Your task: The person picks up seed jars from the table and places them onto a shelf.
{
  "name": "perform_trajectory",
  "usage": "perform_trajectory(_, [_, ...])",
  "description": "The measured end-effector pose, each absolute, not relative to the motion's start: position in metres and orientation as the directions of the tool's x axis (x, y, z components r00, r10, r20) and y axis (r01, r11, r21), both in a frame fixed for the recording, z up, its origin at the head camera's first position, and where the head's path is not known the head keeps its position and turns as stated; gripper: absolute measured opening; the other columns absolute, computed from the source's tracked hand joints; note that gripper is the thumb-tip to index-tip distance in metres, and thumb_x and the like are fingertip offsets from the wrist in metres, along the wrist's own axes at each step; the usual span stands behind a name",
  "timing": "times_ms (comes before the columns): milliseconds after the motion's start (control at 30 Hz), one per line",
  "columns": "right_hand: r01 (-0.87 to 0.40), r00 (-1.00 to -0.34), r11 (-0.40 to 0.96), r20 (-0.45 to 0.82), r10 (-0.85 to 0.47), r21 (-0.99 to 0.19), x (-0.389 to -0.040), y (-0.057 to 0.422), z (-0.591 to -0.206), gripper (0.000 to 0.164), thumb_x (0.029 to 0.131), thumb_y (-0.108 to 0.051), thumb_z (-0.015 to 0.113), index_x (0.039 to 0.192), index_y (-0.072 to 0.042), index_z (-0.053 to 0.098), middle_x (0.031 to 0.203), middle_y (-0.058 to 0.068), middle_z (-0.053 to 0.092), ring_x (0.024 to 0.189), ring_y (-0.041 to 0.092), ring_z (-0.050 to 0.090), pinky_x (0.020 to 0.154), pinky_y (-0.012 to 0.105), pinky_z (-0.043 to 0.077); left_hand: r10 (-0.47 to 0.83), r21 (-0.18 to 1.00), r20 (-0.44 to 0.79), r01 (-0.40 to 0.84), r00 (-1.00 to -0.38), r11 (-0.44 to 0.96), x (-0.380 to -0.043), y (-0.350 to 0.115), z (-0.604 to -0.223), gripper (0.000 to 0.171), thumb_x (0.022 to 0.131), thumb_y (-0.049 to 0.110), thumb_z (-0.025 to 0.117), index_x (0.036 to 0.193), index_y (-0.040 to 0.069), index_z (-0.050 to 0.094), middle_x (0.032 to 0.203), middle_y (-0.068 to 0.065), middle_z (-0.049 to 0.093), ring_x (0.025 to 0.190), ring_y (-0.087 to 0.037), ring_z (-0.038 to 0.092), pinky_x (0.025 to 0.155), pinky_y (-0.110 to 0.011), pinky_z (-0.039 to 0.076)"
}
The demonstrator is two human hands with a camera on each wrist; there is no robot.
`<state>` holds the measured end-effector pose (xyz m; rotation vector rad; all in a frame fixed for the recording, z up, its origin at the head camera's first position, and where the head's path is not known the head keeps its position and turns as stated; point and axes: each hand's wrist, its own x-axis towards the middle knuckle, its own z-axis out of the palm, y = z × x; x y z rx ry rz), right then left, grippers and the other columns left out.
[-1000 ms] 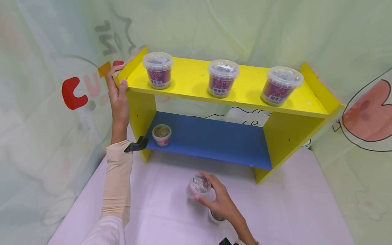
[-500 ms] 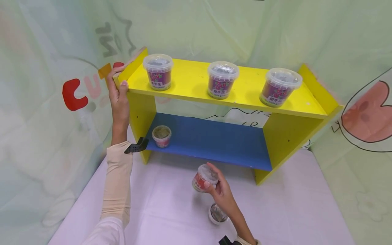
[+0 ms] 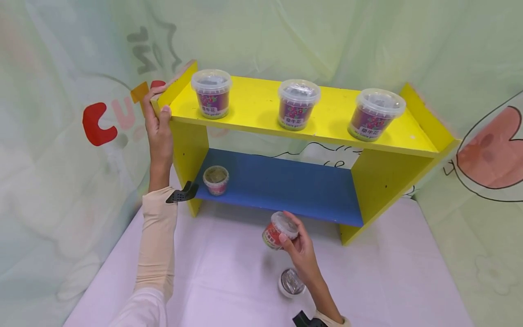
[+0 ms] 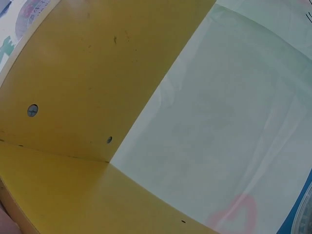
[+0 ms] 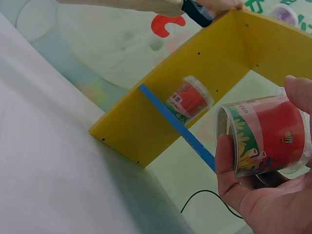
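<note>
My left hand (image 3: 160, 136) grips the upper left corner of a small yellow and blue shelf (image 3: 253, 97), thumb at the front edge. My right hand (image 3: 303, 250) holds a small lidded plastic tub with a red label (image 3: 273, 232), tilted, above the table in front of the blue board. In the right wrist view, fingers and thumb curl round this tub (image 5: 273, 134). Below, near the right wrist, a second tub with a shiny top (image 3: 292, 282) stands on the table. Another red-labelled tub (image 3: 215, 180) sits at the left end of the blue board (image 3: 282, 181).
Three purple-labelled lidded tubs stand on the yellow top board: one left (image 3: 212, 95), one in the middle (image 3: 297, 106), one right (image 3: 373, 116). A white cloth covers the table (image 3: 220, 290). Printed pale green curtains (image 3: 261, 36) hang behind and on both sides.
The right hand has raised its tub slightly and moved it right and toward the shelf, its label turning into view. The tub beneath is uncovered. The left hand stays in place.
</note>
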<state>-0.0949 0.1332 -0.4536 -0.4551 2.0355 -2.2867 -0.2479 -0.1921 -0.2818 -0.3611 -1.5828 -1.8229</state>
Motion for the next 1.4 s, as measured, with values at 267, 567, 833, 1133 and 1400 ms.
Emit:
perform_trajectory(267, [-0.132,-0.968,-0.128,0.155,-0.195,-0.983,-0.095,0.130,-0.451,0.058,0.097,-0.001,0.049,0.150,-0.007,0.028,0.137,0.004,0.045,0.117,0.008,0.055,0.084,0.025,0.055,-0.311,0.763,0.610,0.646,-0.729,-0.017,-0.246,-0.191,-0.280,0.039,0.095,0.008,0.038,0.133,0.016,0.043,0.135,-0.002,0.045,0.096,-0.018,0.051,0.085,-0.021,0.050])
perform_trajectory(567, [-0.122,-0.972,-0.137,0.146,-0.183,-0.983,-0.097,0.129,-0.449,0.058,0.097,-0.002,0.049,0.151,-0.009,0.027,0.136,0.006,0.045,0.118,0.008,0.055,0.087,0.024,0.054,-0.312,0.760,0.609,0.649,-0.729,-0.033,-0.234,-0.185,-0.271,0.039,0.094,0.008,0.039,0.133,0.015,0.043,0.133,-0.003,0.045,0.095,-0.018,0.051,0.086,-0.021,0.050])
perform_trajectory(833, [-0.102,-0.974,-0.189,0.137,-0.180,-0.977,-0.098,0.127,-0.447,0.071,0.091,0.003,0.059,0.151,-0.008,0.025,0.139,0.008,0.042,0.123,0.009,0.052,0.094,0.023,0.051,-0.315,0.755,0.607,0.653,-0.729,-0.057,-0.243,-0.189,-0.277,0.040,0.095,0.008,0.040,0.133,0.015,0.043,0.134,-0.003,0.046,0.102,-0.019,0.052,0.090,-0.022,0.050])
perform_trajectory(1133, [-0.076,-0.983,-0.151,0.099,-0.155,-0.986,-0.100,0.125,-0.444,0.072,0.089,0.004,0.061,0.151,-0.013,0.027,0.137,0.005,0.044,0.121,0.009,0.054,0.094,0.023,0.051,-0.317,0.752,0.610,0.657,-0.726,-0.055,-0.238,-0.186,-0.272,0.039,0.094,0.007,0.040,0.132,0.015,0.043,0.134,-0.004,0.045,0.102,-0.018,0.052,0.091,-0.022,0.050])
perform_trajectory(1400, [-0.068,-0.989,-0.147,0.086,-0.121,-0.987,-0.103,0.124,-0.440,0.071,0.089,0.003,0.063,0.150,-0.011,0.029,0.138,0.006,0.044,0.122,0.006,0.052,0.097,0.020,0.049,-0.314,0.731,0.643,0.682,-0.699,-0.024,-0.249,-0.191,-0.282,0.039,0.094,0.008,0.040,0.132,0.015,0.044,0.135,-0.003,0.045,0.094,-0.018,0.052,0.086,-0.022,0.049])
